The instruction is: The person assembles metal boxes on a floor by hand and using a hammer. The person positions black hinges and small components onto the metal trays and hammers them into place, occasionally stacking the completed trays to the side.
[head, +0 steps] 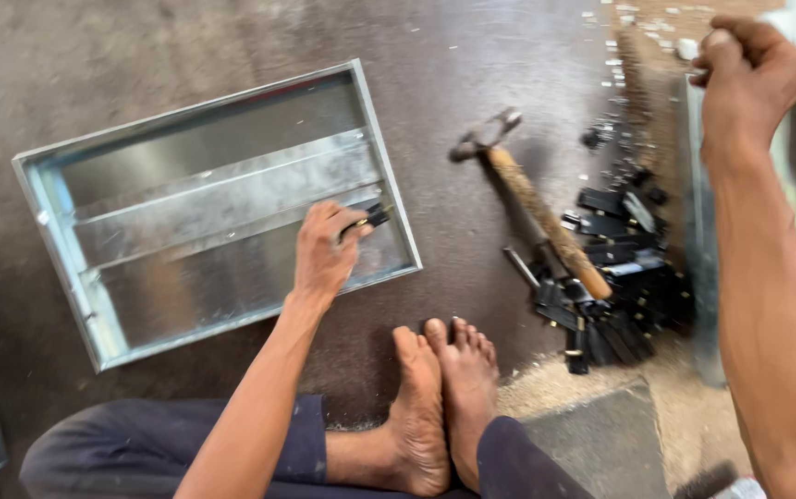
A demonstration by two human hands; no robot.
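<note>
Fingers (pixel 342 222) of the L hand (pixel 324 254) pinched a small black clip (pixel 376 217) at the right wall of a shiny metal tray (pixel 222 199) on the dark floor (pixel 65 65). R hand (pixel 749 69) was up high, curled in a fist w/ something small & pale on top; can't tell what. Claw hammer (pixel 532 199) lay btw the tray & a pile of black clips (pixel 615 286).
</note>
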